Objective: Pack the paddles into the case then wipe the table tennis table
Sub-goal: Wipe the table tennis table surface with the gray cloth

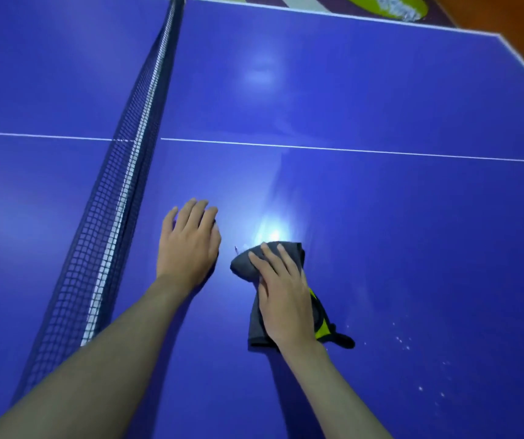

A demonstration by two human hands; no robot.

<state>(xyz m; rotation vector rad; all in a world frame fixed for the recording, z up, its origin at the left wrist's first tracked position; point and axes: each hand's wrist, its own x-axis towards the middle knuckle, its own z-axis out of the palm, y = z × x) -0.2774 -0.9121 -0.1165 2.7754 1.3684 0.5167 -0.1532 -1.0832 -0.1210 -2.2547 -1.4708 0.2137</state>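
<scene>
The blue table tennis table (381,201) fills the view. My right hand (282,296) lies flat with straight fingers on a dark grey cloth (254,264) that has yellow and black trim, pressing it onto the table just right of the net. My left hand (187,245) rests palm down on the bare table surface beside the cloth, fingers straight, holding nothing. No paddles or case are in view.
The dark net (127,172) with its white top band runs from the far edge down to the lower left. A white centre line (349,149) crosses the table. Small white droplets or specks (412,353) dot the surface at lower right. The table's far right corner (501,34) meets an orange floor.
</scene>
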